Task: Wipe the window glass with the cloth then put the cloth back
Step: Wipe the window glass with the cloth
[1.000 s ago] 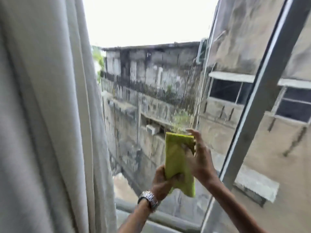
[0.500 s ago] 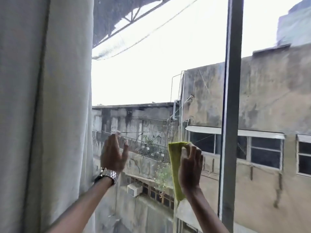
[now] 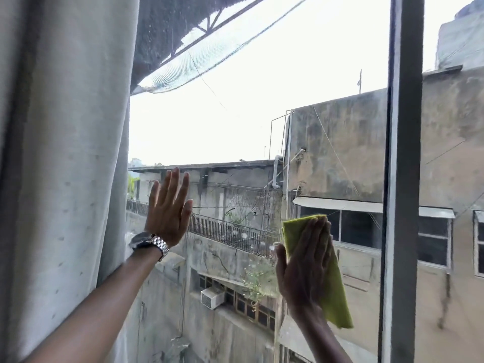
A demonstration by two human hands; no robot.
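Head view: a person stands at a window, both arms raised to the window glass (image 3: pixel 235 121). The right hand (image 3: pixel 305 260), fingers straight and together, presses a folded green cloth (image 3: pixel 337 297) flat against the pane just left of the grey window frame (image 3: pixel 404 179); the cloth's lower corner hangs free below the palm. A flat palm rather than a fist likely spreads pressure across the cloth so it sweeps a broad strip. The left hand (image 3: pixel 169 213), open and empty with fingers spread, sits farther left of the frame, beside the pale curtain (image 3: pixel 65 166), apparently braced on the glass or keeping the fabric clear; whether it touches the pane cannot be told. A metal watch (image 3: pixel 150 243) circles that wrist. Specks dot the glass near the top, suggesting the wiping is only begun. Where the cloth goes back is out of sight.
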